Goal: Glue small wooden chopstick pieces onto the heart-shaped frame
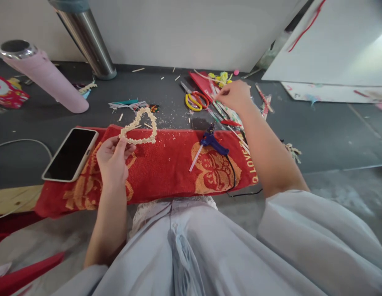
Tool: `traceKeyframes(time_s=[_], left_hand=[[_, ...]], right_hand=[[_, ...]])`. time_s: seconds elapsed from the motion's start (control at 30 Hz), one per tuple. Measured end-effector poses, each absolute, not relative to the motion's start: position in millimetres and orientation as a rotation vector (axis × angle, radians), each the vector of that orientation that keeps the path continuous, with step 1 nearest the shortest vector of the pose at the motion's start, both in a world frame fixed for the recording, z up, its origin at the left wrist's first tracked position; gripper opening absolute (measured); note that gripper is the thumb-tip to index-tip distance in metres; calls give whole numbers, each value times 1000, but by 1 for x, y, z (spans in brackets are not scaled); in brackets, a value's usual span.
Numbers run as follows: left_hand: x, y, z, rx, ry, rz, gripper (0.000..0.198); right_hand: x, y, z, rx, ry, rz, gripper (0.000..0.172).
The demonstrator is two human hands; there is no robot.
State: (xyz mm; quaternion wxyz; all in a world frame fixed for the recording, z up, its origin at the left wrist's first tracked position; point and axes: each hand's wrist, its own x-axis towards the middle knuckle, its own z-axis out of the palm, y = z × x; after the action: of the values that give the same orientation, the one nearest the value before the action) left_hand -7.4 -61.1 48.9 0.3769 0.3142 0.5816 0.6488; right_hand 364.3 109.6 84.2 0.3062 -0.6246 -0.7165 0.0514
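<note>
My left hand [113, 154] pinches the lower left edge of a cream-coloured heart-shaped frame [154, 127], built up from small bumpy pieces, and holds it over the edge of a red towel [166, 164]. Away to the right, my right hand [236, 95] reaches into a pile of slim plastic packets [220, 107]. Its fingertips are drawn together there; what they grip, if anything, I cannot make out. Scissors [195, 100] with yellow and orange handles lie left of that hand. A blue glue gun [214, 143] with a clear stick in it rests on the towel.
A phone [72, 154] lies at the towel's left end. Behind it stand a pink bottle [50, 80] and a steel flask [92, 43]. Small scraps litter the dark table [166, 90]. White boards [339, 45] lean at the back right. The glue gun's black cord [234, 172] trails over the towel.
</note>
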Motion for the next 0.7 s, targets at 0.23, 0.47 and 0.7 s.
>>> traceKeyframes(time_s=[0.23, 0.47, 0.7], left_hand=[[1, -65, 56, 721, 1373, 1713, 35], [9, -68, 64, 649, 1292, 1722, 34], [15, -68, 64, 656, 1237, 1718, 32]], right_hand=[[338, 112, 78, -2088, -2242, 151, 39], [360, 116, 75, -2177, -2314, 133, 32], [380, 100, 75, -2327, -2169, 173, 33]])
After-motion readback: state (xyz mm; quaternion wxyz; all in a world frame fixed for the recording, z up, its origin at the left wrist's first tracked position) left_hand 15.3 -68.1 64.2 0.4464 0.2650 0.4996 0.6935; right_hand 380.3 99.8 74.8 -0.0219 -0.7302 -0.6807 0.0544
